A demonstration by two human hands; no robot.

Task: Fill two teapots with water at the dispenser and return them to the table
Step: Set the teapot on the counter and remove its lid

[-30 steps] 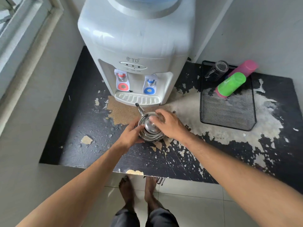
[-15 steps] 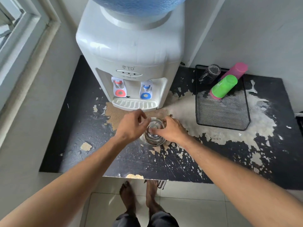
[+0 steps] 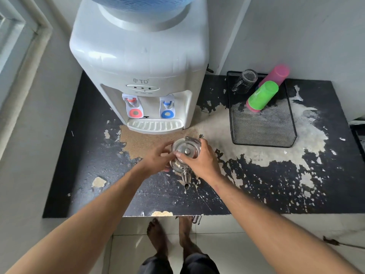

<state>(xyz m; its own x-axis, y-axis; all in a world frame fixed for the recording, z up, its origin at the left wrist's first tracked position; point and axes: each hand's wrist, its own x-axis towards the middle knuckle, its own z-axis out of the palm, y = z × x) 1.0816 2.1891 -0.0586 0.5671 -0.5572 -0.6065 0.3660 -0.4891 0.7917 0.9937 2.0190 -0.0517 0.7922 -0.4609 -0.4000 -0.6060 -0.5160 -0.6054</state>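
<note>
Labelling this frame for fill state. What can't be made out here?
Head view only:
- Water level in the teapot: its lid is on and the steel body is opaque.
- Teapot handle: mostly covered by the right hand.
- Left hand fingertips: motion-blurred, so the grip is unclear.
- Second teapot: not in view.
- Bottle on the dispenser: cut off by the top edge.
- Dispenser panel labels: too small to read.

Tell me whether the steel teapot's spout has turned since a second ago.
Yes. The steel teapot spout pointed toward the white water dispenser; now it points away, toward the person.
</note>
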